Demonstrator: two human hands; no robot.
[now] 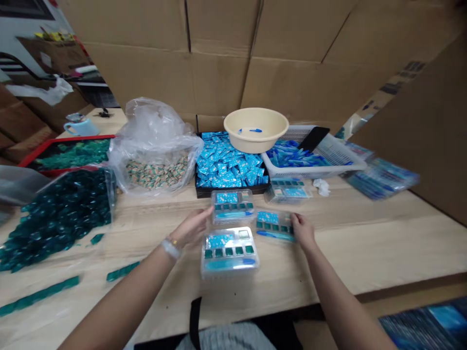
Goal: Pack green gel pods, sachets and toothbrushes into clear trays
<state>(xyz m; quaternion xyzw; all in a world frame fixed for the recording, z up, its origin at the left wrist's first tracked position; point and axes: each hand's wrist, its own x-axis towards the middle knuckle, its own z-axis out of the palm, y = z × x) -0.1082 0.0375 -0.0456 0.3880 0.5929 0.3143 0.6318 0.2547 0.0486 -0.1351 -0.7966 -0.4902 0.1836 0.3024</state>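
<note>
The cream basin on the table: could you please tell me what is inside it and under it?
Inside the basin lie small blue pieces. Beneath its edge show blue packets in a black tray; whatever lies directly under it is covered.

Nothing readable on this bench, folks! The dark printing on the cardboard carton point(401, 80) up at two o'clock blurs out, and the marks on the blue sachets point(228, 165) at twelve and the clear plastic trays point(229, 253) at six are too small to call.
</note>
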